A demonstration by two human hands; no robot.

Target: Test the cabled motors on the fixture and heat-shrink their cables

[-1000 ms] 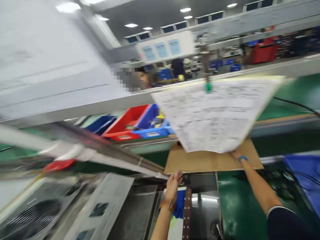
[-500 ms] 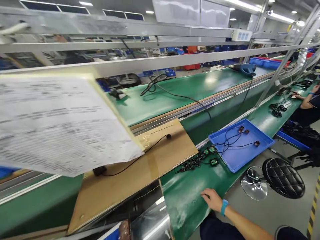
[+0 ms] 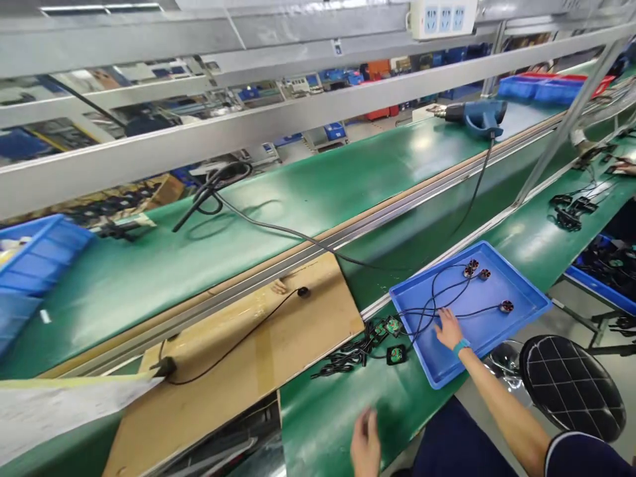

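My right hand (image 3: 450, 329), with a blue band at the wrist, is over the blue tray (image 3: 477, 361). Its fingers are apart, at the black cables (image 3: 427, 311) that cross the tray; whether they touch one is unclear. The cables run to small round copper-coloured parts (image 3: 506, 307) in the tray. At their other ends, square black housings with green circuit boards (image 3: 396, 354) lie just left of the tray, beside bundled black cable (image 3: 342, 361). My left hand (image 3: 366, 442) is low over the green bench (image 3: 318, 424), slightly blurred, fingers loosely curled with a gap at the thumb and nothing visible in them.
A brown board (image 3: 238, 351) on the left carries one black cable. Behind, a blue heat gun (image 3: 472, 118) rests on a green surface. A metal rail (image 3: 298, 116) crosses above. A black stool (image 3: 571, 387) stands at right; another person's hand (image 3: 623, 165) shows far right.
My right hand has moved from the bare green bench to the cables in the tray. My left hand has come into view at the bottom. The hanging paper sheet has dropped toward the lower left.
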